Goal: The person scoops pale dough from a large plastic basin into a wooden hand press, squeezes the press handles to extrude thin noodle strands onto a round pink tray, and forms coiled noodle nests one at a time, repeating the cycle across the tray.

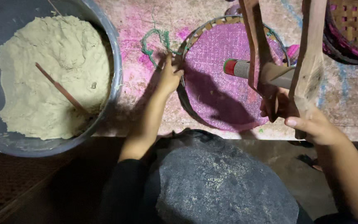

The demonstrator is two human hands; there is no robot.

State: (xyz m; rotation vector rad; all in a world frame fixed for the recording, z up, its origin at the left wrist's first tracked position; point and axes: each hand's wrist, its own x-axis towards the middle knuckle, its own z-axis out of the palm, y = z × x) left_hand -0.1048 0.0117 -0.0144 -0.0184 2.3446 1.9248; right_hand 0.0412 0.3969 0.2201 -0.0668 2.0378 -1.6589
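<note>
My left hand (170,76) reaches forward and grips the left rim of a round woven tray (195,37) lined with purple fabric. Just beyond the hand, a tangle of green string (154,41) lies on the pink-stained surface. My right hand (311,122) is closed around a wooden tool (309,62) with two upright sticks, held over the tray's right side. A grey roller with a red and green end (239,68) juts out from this tool.
A large grey basin (114,54) at left holds pale dough-like paste with a thin stick (61,89) in it. A woven basket (353,29) stands at the top right. A dark round stone-like lump (220,182) sits in my lap.
</note>
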